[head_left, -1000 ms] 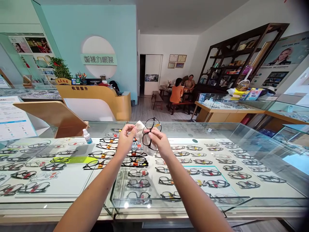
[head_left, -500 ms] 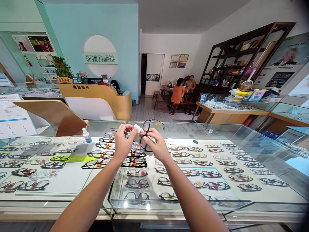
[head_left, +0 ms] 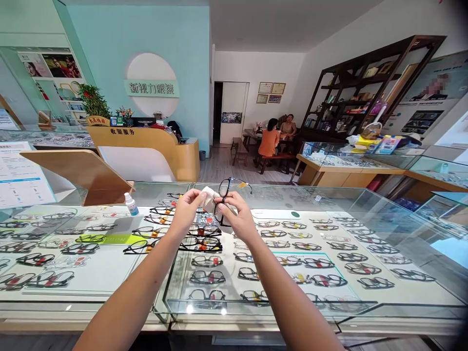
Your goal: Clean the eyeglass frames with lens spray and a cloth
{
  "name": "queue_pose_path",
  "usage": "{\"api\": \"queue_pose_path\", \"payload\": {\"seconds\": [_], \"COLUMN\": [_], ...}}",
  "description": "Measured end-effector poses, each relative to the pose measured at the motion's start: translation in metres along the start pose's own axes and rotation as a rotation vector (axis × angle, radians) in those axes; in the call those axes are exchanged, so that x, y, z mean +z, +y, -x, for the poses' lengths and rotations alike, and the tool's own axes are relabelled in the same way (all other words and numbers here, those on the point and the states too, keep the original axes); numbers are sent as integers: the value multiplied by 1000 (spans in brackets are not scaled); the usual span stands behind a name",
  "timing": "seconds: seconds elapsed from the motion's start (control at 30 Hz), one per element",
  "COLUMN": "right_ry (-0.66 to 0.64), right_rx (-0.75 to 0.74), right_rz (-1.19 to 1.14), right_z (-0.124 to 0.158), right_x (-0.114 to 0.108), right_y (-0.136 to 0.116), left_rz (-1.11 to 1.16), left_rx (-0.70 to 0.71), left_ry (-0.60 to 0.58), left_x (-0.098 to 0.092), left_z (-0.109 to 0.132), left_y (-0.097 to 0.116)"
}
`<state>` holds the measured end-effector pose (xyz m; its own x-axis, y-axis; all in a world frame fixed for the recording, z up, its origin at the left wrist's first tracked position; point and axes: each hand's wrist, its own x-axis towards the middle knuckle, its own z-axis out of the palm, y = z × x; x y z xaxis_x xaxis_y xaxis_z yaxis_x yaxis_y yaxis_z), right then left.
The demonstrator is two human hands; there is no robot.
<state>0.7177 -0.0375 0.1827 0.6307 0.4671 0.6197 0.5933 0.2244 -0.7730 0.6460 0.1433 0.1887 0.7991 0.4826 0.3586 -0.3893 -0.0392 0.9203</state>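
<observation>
Above the glass display counter, my left hand [head_left: 188,210] pinches a small white cloth [head_left: 209,194]. Close beside it, my right hand [head_left: 236,214] grips a pair of dark-framed glasses [head_left: 224,187] around the middle of the frame. The glasses are turned on end, one lens above the fingers and one below, with a yellow tag on the upper temple. The cloth is at the left side of the frame, by the right fingertips; whether it touches a lens is hard to tell.
Rows of glasses lie in the display counter [head_left: 204,318]. A small white bottle [head_left: 130,204] stands on the left, near a brown wooden stand [head_left: 78,170]. Farther back are a reception desk [head_left: 186,163] and two people [head_left: 269,140] seated at a table.
Both hands have shifted very slightly, and the glasses have moved a little to the right and up. The cloth has changed shape slightly between the fingers.
</observation>
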Motion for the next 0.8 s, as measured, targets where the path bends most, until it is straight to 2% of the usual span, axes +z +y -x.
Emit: {"api": "queue_pose_path", "payload": {"seconds": [0.3, 0.37, 0.47, 0.6, 0.8], "right_ry": [53, 87, 178, 267, 173], "right_rx": [86, 106, 128, 121, 87], "right_rz": [-9, -22, -24, -69, -258], "right_z": [-2, -2, -4, -5, -1], "right_x": [-1, -1, -4, -11, -8], "right_y": [0, 0, -1, -4, -9], "left_rz": [478, 571, 644, 566, 239], "left_rx": [-160, -206, -226, -207, -113], "left_ry": [109, 90, -16, -97, -265], "left_x": [-3, -7, -13, -13, 2], "left_z": [-6, -7, -6, 0, 13], "left_y": [11, 17, 27, 34, 25]}}
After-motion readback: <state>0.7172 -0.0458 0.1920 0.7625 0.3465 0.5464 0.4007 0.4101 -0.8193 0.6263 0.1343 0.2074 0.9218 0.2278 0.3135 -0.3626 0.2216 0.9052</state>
